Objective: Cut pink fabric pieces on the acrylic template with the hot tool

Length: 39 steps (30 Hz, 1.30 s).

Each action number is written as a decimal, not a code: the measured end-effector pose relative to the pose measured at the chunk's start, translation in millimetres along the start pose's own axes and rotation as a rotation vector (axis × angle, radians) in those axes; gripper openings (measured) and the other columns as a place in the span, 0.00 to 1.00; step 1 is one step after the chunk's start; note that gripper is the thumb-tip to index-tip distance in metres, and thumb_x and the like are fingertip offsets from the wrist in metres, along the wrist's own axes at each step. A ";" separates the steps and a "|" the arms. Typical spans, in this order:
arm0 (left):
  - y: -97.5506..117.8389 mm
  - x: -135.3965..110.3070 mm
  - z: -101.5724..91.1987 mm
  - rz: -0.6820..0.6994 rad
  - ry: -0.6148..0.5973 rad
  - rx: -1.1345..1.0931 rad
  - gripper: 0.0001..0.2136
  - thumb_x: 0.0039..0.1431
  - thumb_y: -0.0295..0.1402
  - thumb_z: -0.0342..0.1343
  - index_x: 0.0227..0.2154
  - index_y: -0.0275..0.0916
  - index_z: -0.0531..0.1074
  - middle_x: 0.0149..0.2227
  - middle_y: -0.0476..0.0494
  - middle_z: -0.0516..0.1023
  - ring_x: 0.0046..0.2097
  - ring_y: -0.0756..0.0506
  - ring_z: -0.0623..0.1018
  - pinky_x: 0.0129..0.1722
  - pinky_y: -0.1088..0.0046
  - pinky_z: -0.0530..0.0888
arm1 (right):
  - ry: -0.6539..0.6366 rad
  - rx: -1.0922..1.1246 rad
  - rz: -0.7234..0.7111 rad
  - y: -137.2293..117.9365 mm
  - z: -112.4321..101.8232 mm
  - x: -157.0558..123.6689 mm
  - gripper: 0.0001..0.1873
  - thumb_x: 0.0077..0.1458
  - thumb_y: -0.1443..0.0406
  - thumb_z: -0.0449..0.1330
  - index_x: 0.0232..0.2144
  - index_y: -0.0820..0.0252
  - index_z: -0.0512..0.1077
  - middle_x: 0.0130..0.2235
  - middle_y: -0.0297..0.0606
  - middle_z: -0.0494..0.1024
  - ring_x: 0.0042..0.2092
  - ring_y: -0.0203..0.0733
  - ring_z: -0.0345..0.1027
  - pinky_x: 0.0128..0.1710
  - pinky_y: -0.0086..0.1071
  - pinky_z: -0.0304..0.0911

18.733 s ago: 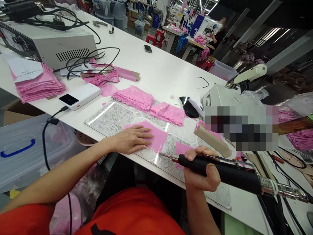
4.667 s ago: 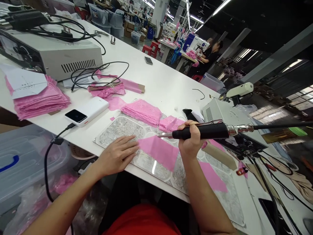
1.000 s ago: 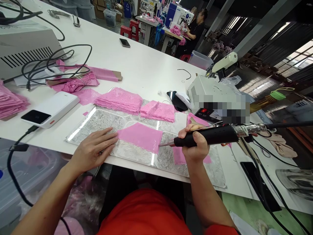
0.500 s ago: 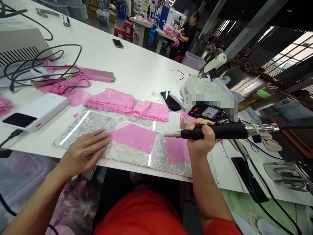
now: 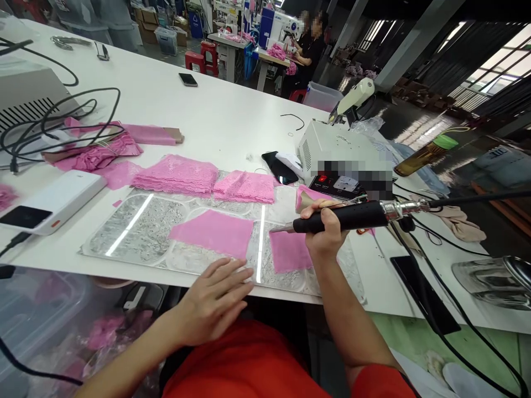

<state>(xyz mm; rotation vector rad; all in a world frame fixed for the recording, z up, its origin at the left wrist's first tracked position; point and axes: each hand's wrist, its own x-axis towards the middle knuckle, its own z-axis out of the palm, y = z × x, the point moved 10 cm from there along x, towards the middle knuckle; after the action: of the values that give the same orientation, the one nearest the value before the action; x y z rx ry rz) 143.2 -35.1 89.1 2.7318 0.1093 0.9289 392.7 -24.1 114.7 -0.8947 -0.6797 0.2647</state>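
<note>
My right hand (image 5: 327,229) is wrapped round a black-handled corded tool (image 5: 352,216) with a narrow flat metal tip. The tip points left, just over the top-left corner of a small pink fabric piece (image 5: 289,253). To its left, a larger pink fabric piece (image 5: 215,232) lies flat on the grey marble-patterned mat (image 5: 136,229). My left hand (image 5: 215,296) is open, fingers stretched out at the mat's front edge, below the larger piece and holding nothing. Behind the mat sit a stack of pink lace fabric (image 5: 176,176) and a smaller lace stack (image 5: 244,187).
A box with a meter and red switch (image 5: 340,157) stands behind my right hand. Black cables (image 5: 431,298) run down the right side, near a glass mug (image 5: 477,282). At left are a white power bank (image 5: 58,202) and coiled cable (image 5: 62,119). A person (image 5: 307,55) sits at a sewing machine beyond.
My left hand has come off the left end of the larger fabric piece and moved right and toward me. The tool stays in my right hand; the view has shifted slightly.
</note>
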 end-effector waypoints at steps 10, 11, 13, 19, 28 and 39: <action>10.9 22.0 36.9 -0.004 -0.075 -0.024 0.14 0.65 0.32 0.51 0.51 0.37 0.70 0.55 0.38 0.75 0.61 0.39 0.69 0.60 0.56 0.65 | -0.022 0.023 0.006 3.8 1.2 1.6 0.03 0.47 0.65 0.60 0.26 0.59 0.70 0.28 0.29 0.70 0.23 0.32 0.66 0.27 0.33 0.62; 10.8 23.0 39.1 -0.002 -0.080 -0.026 0.14 0.65 0.33 0.51 0.51 0.37 0.71 0.55 0.38 0.75 0.61 0.38 0.69 0.60 0.55 0.65 | -0.024 0.016 0.007 3.9 1.3 1.8 0.04 0.47 0.64 0.60 0.26 0.59 0.69 0.27 0.29 0.70 0.23 0.32 0.65 0.27 0.33 0.62; 10.0 24.5 42.7 -0.002 -0.087 -0.030 0.14 0.66 0.34 0.51 0.51 0.36 0.71 0.55 0.38 0.75 0.61 0.38 0.69 0.60 0.55 0.65 | -0.027 0.001 0.007 3.7 1.5 2.1 0.05 0.47 0.63 0.60 0.25 0.59 0.69 0.27 0.28 0.70 0.23 0.31 0.65 0.27 0.33 0.62; 5.6 25.3 54.7 -0.012 -0.156 -0.036 0.17 0.65 0.36 0.51 0.54 0.37 0.70 0.57 0.37 0.73 0.62 0.37 0.68 0.60 0.53 0.65 | -0.024 0.000 0.017 5.0 4.0 1.4 0.05 0.46 0.64 0.60 0.24 0.59 0.67 0.26 0.28 0.70 0.23 0.31 0.65 0.26 0.32 0.62; 4.0 24.5 61.7 0.002 -0.207 0.011 0.21 0.64 0.39 0.53 0.58 0.38 0.66 0.61 0.35 0.68 0.64 0.35 0.64 0.60 0.52 0.64 | 0.097 -0.031 -0.012 -25.2 -29.0 15.7 0.05 0.45 0.64 0.58 0.24 0.60 0.66 0.26 0.29 0.68 0.22 0.31 0.64 0.24 0.31 0.62; 2.3 25.7 59.1 0.006 -0.165 0.029 0.23 0.62 0.37 0.55 0.59 0.40 0.65 0.61 0.37 0.68 0.66 0.35 0.62 0.62 0.52 0.62 | 0.257 -0.211 -0.226 -52.1 -89.7 26.2 0.05 0.45 0.65 0.59 0.22 0.59 0.66 0.24 0.29 0.68 0.21 0.32 0.63 0.22 0.32 0.63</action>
<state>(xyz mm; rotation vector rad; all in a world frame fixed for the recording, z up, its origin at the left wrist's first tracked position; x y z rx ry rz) 199.5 -46.0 59.7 2.8236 0.0845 0.7053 467.2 -99.7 128.0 -1.0223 -0.5688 -0.1253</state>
